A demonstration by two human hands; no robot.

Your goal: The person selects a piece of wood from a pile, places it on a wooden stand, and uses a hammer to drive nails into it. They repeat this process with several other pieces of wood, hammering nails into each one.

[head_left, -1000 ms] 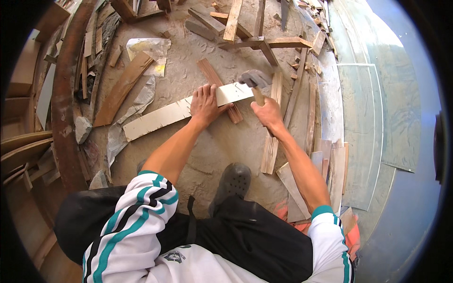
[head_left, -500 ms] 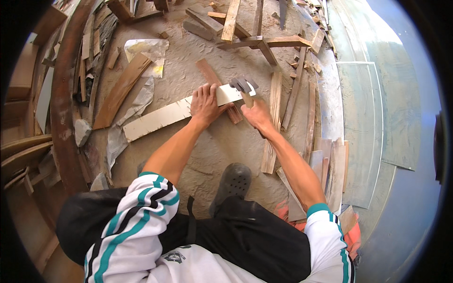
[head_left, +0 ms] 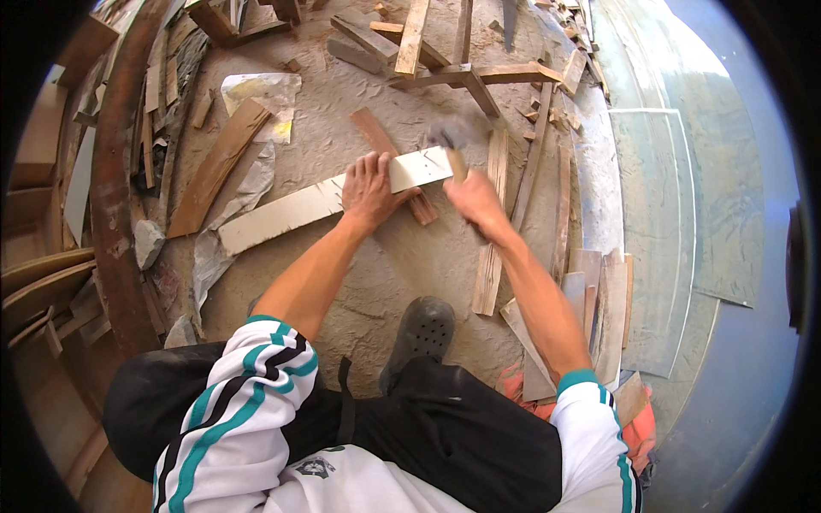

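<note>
My left hand (head_left: 369, 191) grips a long white-faced board (head_left: 286, 208) near its right end, fingers over the top and thumb by the near edge. Small dark marks, perhaps nails, show on the board's right end; I cannot make them out. A short brown wood strip (head_left: 373, 130) lies crosswise beneath the board. Closed round the wooden handle of a hammer (head_left: 458, 164) is my right hand (head_left: 477, 203), just right of the board's end. The hammer's head is smeared by motion, off the far side of the board's tip.
Right of my right hand lies a rough timber length (head_left: 491, 274). Nailed-together timbers (head_left: 479, 77) stand farther off. On the left are a brown plank (head_left: 222, 162), a stone (head_left: 149, 243) and a rusty beam (head_left: 120, 188). Pale sheets (head_left: 658, 231) lie right. My grey clog (head_left: 423, 333) is on the ground.
The hammer head has come away from the board's right end and blurred. My right hand has shifted slightly right. My left hand still grips the board, which has barely moved.
</note>
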